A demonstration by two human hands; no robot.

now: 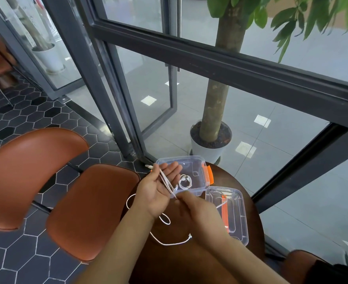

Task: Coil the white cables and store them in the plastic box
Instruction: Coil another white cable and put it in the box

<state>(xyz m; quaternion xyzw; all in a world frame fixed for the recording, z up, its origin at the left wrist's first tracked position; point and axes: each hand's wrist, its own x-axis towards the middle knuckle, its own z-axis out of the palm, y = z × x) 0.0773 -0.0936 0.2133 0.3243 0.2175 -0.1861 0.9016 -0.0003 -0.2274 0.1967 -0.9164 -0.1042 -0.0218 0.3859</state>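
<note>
Broadly, a dark-framed glass wall (230,64) fills the background, with a brown chair (91,212) at the left and a potted tree (212,111) beyond the glass. A round dark wooden counter (230,177) sits below. On it stands a clear plastic box (189,159) with an orange latch (208,173), open. Its clear lid (238,220) lies just beside it on the right. The left hand (158,187) is palm up in front of the box, fingers straight, with strands of a white cable (165,179) lying across the palm. The right hand (199,212) pinches that cable at the heel of the left palm. The rest of the cable trails in loose loops on the counter under the wrists. A small coiled cable (185,181) rests inside the box.
</note>
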